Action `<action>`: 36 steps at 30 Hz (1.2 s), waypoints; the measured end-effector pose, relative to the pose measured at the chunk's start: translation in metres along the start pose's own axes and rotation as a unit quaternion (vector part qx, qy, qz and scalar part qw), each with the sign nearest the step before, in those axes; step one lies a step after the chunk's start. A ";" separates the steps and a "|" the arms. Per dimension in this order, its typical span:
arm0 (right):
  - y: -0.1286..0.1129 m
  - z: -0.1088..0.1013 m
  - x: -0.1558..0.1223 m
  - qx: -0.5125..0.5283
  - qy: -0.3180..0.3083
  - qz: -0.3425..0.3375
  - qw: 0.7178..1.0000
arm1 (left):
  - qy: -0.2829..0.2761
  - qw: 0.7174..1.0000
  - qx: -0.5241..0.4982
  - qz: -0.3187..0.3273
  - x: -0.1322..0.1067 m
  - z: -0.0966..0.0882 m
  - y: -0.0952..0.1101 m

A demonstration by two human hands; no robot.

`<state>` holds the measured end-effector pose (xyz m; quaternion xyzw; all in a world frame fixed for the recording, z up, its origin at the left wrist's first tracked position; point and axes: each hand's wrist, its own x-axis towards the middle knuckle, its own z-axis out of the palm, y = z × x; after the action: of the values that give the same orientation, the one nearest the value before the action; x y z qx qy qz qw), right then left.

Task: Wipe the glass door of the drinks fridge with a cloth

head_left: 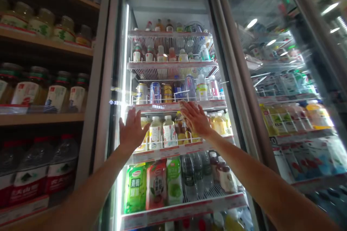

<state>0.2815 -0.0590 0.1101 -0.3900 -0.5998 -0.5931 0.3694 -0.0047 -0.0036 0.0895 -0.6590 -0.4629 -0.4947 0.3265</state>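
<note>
Both my hands are raised in front of a tall lit drinks fridge (159, 107), level with its middle shelves. My left hand (133, 130) is open, fingers spread, nothing in it. It covers part of the bottles beside the white-capped bottle (155, 133). Further right, my right hand (197, 118) has its fingers stretched out toward the shelf edge, hiding some yellow bottles. A small pale patch shows at its fingertips; I cannot make out what it is. Faint reflections lie over the fridge front. Whether either palm touches glass, I cannot tell.
Cans such as the blue can (155, 92) stand behind wire rails. Below are green and red cartons, among them a green carton (135, 187). Wooden shelves with jars (63, 29) and large bottles (61, 160) flank the left. Another glass-door fridge (284, 90) adjoins on the right.
</note>
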 end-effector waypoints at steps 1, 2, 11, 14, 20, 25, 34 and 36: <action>0.000 0.002 0.000 -0.002 0.006 0.011 1.000 | -0.009 1.000 0.004 0.001 -0.001 0.000 0.001; 0.002 0.003 0.001 -0.007 0.025 0.052 0.998 | -0.014 1.000 0.007 0.005 -0.002 0.000 0.001; -0.044 0.018 0.024 0.004 0.014 -0.051 0.999 | -0.014 1.000 0.012 0.008 -0.006 0.002 -0.001; -0.041 0.015 0.029 -0.014 -0.005 -0.012 1.000 | -0.039 0.998 0.037 0.015 -0.007 -0.002 -0.002; -0.048 0.018 0.044 -0.006 0.029 0.120 0.992 | -0.058 0.997 0.060 0.008 -0.007 -0.006 -0.001; -0.066 0.021 0.047 0.011 -0.023 -0.060 0.998 | -0.060 0.996 0.065 0.013 -0.008 -0.006 -0.001; -0.083 0.016 0.046 0.023 -0.047 -0.140 0.989 | -0.031 0.998 0.045 0.021 -0.006 0.000 -0.007; -0.075 0.016 0.047 0.015 -0.050 -0.132 0.990 | -0.037 0.998 0.042 0.021 -0.005 0.000 -0.007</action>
<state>0.1939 -0.0415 0.1206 -0.3316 -0.6725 -0.6071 0.2632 -0.0114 -0.0024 0.0840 -0.6719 -0.4811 -0.4437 0.3466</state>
